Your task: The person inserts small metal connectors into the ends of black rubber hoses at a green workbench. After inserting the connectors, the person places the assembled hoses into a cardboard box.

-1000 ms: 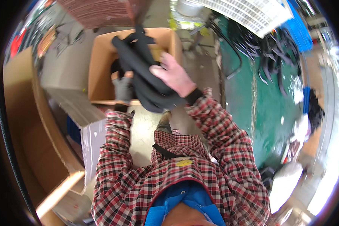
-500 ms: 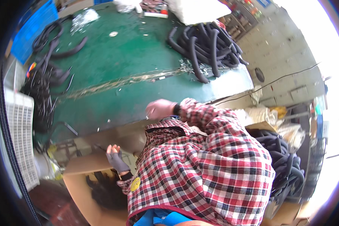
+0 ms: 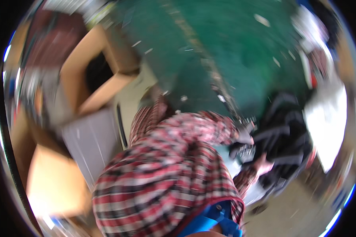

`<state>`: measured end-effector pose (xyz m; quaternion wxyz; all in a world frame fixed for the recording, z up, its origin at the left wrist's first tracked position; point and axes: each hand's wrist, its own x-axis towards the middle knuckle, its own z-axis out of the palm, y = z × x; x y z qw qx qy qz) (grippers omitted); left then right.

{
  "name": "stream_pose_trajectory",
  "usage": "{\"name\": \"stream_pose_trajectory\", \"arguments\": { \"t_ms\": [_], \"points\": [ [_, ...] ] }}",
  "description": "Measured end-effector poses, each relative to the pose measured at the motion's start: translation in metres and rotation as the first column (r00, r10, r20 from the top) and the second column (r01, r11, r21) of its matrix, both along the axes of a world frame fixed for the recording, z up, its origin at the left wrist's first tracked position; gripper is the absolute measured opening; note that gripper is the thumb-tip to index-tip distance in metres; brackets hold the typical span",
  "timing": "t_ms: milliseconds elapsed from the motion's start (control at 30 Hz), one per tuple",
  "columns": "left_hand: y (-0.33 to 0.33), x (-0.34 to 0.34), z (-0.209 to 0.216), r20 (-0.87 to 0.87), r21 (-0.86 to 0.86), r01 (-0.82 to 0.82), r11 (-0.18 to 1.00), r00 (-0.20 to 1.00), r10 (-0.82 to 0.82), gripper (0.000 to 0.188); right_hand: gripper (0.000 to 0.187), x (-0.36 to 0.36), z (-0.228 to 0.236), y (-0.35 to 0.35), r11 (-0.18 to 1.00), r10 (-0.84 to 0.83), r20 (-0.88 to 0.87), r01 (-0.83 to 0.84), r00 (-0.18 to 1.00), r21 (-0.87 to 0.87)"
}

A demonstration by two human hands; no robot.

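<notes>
A pile of black foam tubes [image 3: 284,134] lies at the right end of the green-topped table [image 3: 241,51], smeared by motion. My left hand [image 3: 245,133], in a grey glove with bare fingertips, reaches across to the pile's near left side. Just below it, my right hand [image 3: 263,165] is at the pile's lower edge, against the dark tubes. Blur hides whether either hand's fingers are closed on a tube. Small light bits are scattered on the table beside my left hand.
A cardboard box [image 3: 73,67] with dark contents stands open at the upper left. Below it are a grey panel [image 3: 93,136] and another brown carton [image 3: 55,183]. A large white sack [image 3: 326,122] lies beyond the tubes on the right.
My view has swung round to the right. Both hands, earlier apart near the table edge and over the box, are now together at the tube pile.
</notes>
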<state>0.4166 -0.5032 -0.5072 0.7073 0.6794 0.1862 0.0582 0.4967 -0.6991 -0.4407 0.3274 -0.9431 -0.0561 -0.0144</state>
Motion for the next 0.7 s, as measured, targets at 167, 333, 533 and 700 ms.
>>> {"name": "stream_pose_trajectory", "arguments": {
  "t_ms": [167,333,533,700],
  "points": [
    [0.082,-0.063,-0.075,-0.118,-0.296,-0.039,0.954,0.993,0.004,0.04,0.054,-0.107,-0.069,0.063,0.956,-0.221,-0.154,0.245,0.963,0.162],
    [0.099,-0.111,-0.081,-0.135,-0.53,0.011,0.848,0.986,-0.097,0.047,0.047,-0.1,-0.046,0.091,0.988,0.021,-0.091,-0.035,0.996,-0.15],
    [0.086,-0.092,-0.107,-0.153,-0.617,0.072,0.783,0.966,-0.209,0.054,0.044,-0.084,-0.068,0.112,0.98,0.161,-0.287,-0.188,0.944,-0.069],
    [0.088,-0.115,-0.091,-0.256,-0.403,0.107,0.909,0.94,-0.225,0.053,0.043,-0.121,-0.079,0.114,0.925,0.175,-0.343,-0.274,0.923,-0.265]
  ]
}}
